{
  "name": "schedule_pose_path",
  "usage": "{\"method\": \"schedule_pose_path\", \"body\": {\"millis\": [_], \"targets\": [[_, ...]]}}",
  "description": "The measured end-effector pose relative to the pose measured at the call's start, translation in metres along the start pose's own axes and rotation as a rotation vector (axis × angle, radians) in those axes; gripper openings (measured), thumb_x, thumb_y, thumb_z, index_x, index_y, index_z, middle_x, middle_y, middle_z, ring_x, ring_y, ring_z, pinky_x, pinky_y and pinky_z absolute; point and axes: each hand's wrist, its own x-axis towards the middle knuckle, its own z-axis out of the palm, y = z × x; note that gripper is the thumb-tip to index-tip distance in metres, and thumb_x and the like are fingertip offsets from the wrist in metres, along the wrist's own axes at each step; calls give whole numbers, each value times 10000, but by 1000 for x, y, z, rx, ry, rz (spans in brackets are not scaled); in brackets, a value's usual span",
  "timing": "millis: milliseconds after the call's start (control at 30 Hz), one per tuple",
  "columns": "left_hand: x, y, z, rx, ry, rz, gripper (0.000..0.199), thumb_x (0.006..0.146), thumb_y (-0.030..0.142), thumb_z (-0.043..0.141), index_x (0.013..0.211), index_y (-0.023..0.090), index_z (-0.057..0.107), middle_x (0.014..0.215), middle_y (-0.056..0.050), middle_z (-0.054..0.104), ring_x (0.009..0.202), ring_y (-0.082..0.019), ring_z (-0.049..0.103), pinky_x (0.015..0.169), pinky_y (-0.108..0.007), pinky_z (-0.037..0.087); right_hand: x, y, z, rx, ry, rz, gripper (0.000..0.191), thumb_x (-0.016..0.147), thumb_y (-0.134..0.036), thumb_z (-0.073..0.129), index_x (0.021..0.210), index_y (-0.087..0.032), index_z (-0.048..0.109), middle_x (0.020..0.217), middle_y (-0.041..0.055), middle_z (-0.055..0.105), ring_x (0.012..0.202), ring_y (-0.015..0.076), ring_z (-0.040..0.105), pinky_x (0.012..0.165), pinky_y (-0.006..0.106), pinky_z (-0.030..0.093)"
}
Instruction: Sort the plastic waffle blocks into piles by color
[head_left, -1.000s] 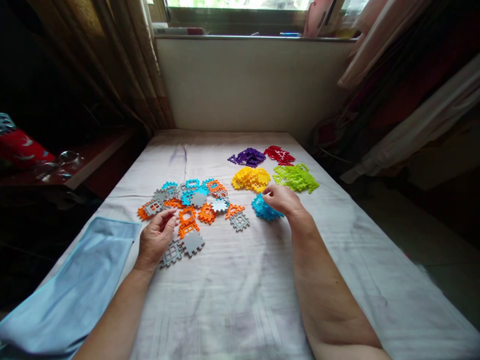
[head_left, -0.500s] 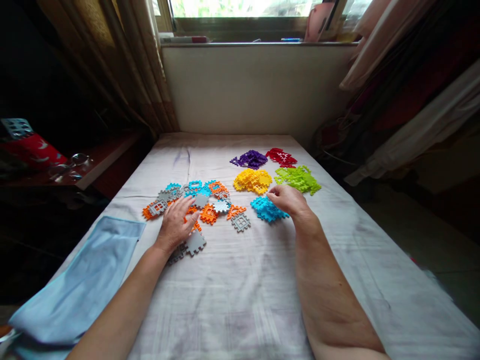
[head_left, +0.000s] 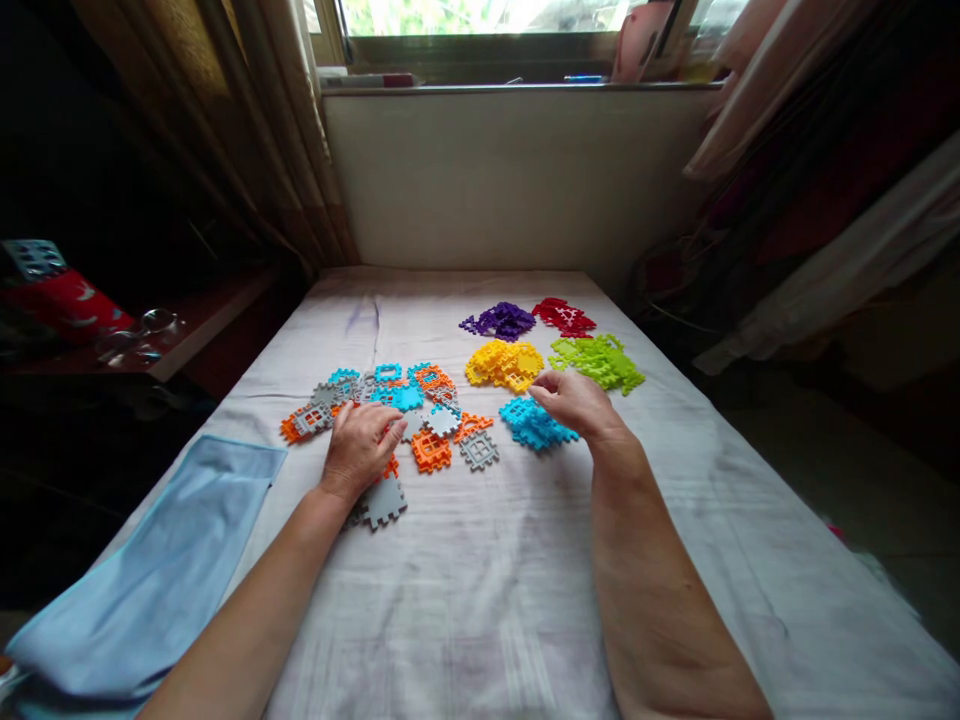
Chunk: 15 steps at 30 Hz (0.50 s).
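Observation:
My left hand lies palm down with its fingers apart on a mixed heap of toothed plastic building tiles. Around it are orange tiles, grey tiles and blue tiles; some sit partly under the hand. My right hand hovers at the edge of a pile of blue tiles. Its fingers are curled in towards the thumb, and no tile shows between them. A grey window tile lies between the heap and the blue pile.
Separate piles of yellow, lime green, purple and red tiles lie beyond the blue one. A light blue cloth covers the left of the sheeted surface. Eyeglasses rest on a side table.
My left hand has shifted slightly right among the mixed tiles. An orange tile has slid right and nearer, and a grey tile near my wrist has moved nearer. My right hand has barely moved.

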Motion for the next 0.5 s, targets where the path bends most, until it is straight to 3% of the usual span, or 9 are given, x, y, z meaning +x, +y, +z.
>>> {"method": "schedule_pose_path", "body": {"millis": [100,167,333,500], "targets": [[12,-10,-3,95,55,-98,341,908,412,502,1128,211,668,1257,-106,672,1187,-273,582,1079,-459,361,0,4,-3,40,-1,4,302,866,-390,543,1025,-257,763,956,35,759,864,186,659,675,239,405],[18,-16,-3,169,21,-140,414,866,426,558,1199,192,636,1318,-129,633,1222,-304,552,1065,-469,363,0,7,-4,62,3,-1,289,866,-374,548,1013,-253,764,930,28,757,833,178,658,668,235,407],[24,-19,-2,250,-108,-155,402,854,451,565,1179,230,652,1221,-98,696,1141,-304,598,1048,-473,357,0,10,-6,71,0,-4,294,875,-374,546,1026,-244,762,931,33,758,831,175,664,672,232,415],[24,-12,-9,222,-73,-151,307,870,365,539,1090,226,703,1147,-92,730,1069,-300,642,1013,-462,388,1,7,-3,72,33,-23,284,861,-392,576,1016,-252,768,947,40,763,871,193,672,710,244,448]]}}
